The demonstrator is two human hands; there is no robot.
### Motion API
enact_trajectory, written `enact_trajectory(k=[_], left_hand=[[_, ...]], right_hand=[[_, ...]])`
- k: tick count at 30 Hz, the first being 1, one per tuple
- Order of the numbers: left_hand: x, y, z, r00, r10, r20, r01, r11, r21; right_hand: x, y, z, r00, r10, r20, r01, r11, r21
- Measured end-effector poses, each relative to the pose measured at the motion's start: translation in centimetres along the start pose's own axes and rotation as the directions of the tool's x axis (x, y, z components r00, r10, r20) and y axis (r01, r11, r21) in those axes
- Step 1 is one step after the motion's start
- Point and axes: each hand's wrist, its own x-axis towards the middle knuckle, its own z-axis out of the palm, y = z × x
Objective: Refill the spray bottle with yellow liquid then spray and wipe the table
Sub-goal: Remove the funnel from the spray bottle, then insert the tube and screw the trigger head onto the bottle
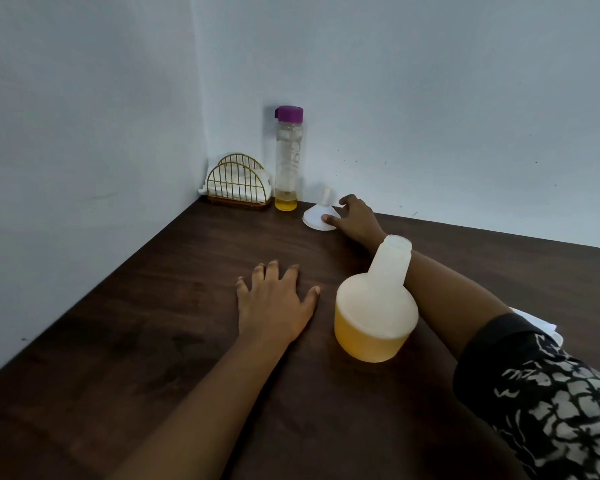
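A white spray bottle stands on the dark wooden table with its neck uncapped and yellow liquid in its lower part. Its spray head is not in view. My left hand lies flat on the table just left of the bottle, fingers spread, holding nothing. My right hand reaches past the bottle to a white funnel that sits upside down near the wall; thumb and fingers touch its rim. A tall clear bottle with a purple cap holds a little yellow liquid at its bottom.
A gold wire napkin holder with white napkins stands in the corner, left of the tall bottle. A white cloth peeks out behind my right forearm. Walls close off the table at the left and back.
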Motion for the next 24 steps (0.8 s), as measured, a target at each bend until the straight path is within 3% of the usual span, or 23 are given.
enact_trajectory(k=[5, 13, 24], left_hand=[[0.1, -0.1, 0.2, 1.000, 0.003, -0.008, -0.003, 1.000, 0.008], [0.2, -0.3, 0.6, 0.999, 0.006, -0.031, -0.005, 1.000, 0.016], [0.5, -0.5, 0.9, 0.999, 0.004, -0.047, -0.002, 1.000, 0.027]], right_hand=[[2.4, 0.3, 1.3, 0.995, 0.006, 0.102, 0.001, 0.998, -0.067], [5.3, 0.7, 1.9, 0.988, 0.017, 0.153, -0.022, 0.999, 0.031], [6.1, 0.1, 1.4, 0.983, 0.069, 0.168, -0.059, 0.996, -0.065]])
